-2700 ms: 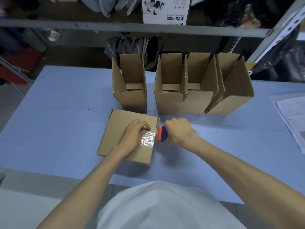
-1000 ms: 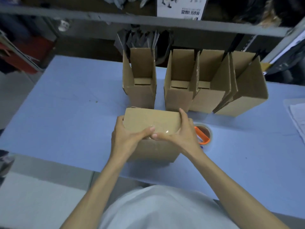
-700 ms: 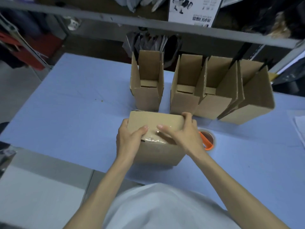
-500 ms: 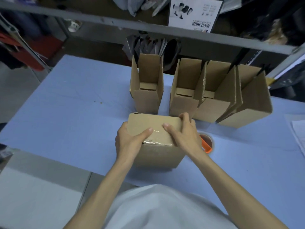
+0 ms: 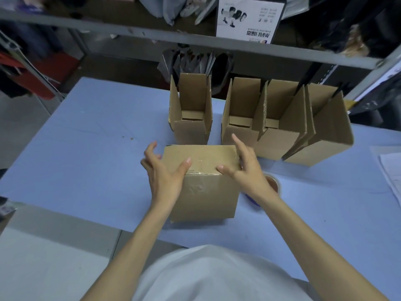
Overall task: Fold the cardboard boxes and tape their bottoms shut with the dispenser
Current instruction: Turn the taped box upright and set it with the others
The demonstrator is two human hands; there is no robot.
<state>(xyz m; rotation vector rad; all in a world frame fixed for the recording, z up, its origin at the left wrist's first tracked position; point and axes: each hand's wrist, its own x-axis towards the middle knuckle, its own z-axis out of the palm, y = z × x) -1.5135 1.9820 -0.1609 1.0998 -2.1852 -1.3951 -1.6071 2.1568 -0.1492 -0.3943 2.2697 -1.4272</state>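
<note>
Table [image 5: 82,161] front edge — taped box [image 5: 208,192]; left hand [image 5: 165,177], right hand [image 5: 247,170] flanking.

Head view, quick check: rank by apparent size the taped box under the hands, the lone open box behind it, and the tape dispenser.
1. taped box, though it is also nearest the camera
2. lone open box
3. tape dispenser, partly hidden by the right hand
</note>
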